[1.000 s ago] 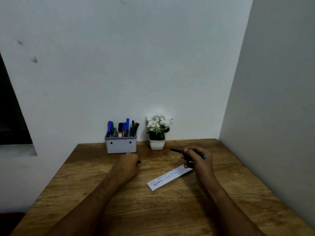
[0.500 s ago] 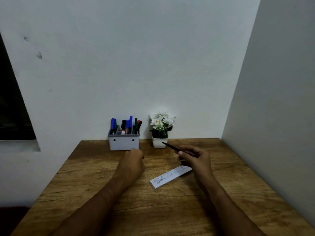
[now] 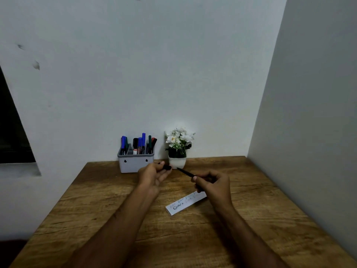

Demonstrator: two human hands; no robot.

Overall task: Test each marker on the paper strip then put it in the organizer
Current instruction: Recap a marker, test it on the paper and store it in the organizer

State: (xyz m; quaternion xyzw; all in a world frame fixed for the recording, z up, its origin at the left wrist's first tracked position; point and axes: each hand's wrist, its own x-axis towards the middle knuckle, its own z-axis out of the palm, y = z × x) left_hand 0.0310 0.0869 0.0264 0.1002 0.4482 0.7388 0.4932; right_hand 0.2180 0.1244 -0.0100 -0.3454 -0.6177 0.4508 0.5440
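Holding a thin black marker in curled fingers, the right hand hovers over the scribbled white paper strip. The left hand pinches its dark cap near the grey plastic organizer on the grainy wooden surface.
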